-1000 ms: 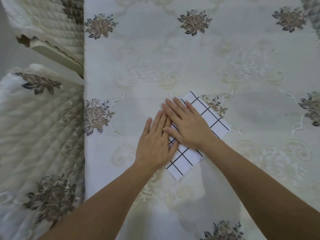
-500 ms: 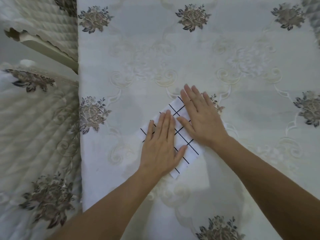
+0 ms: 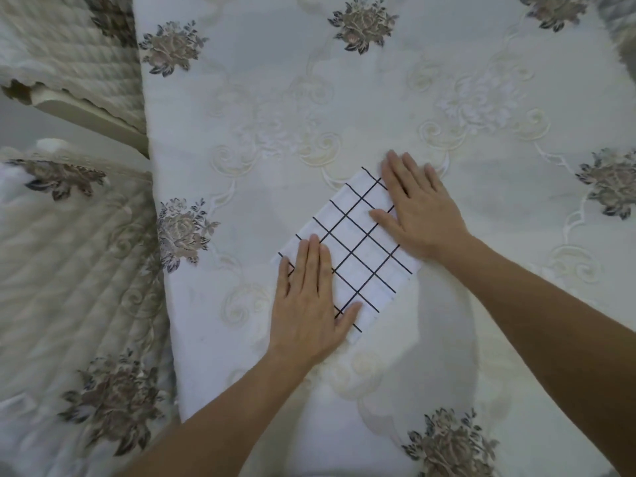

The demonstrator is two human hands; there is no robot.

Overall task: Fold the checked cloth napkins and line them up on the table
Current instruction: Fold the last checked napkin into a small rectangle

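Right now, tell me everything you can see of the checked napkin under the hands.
The checked napkin is white cloth crossed by thin black grid lines. It is folded into a rectangle and lies flat, set diagonally from lower left to upper right. Stacked layers show along its lower-right edge. It rests on a cream tablecloth embroidered with flowers. The left hand presses flat on its lower-left end and the right hand presses flat on its upper-right end, leaving the middle uncovered.

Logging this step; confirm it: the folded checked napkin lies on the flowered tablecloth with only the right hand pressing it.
Wrong: the head view shows both the left hand and the right hand pressing flat on the napkin. The rest holds.
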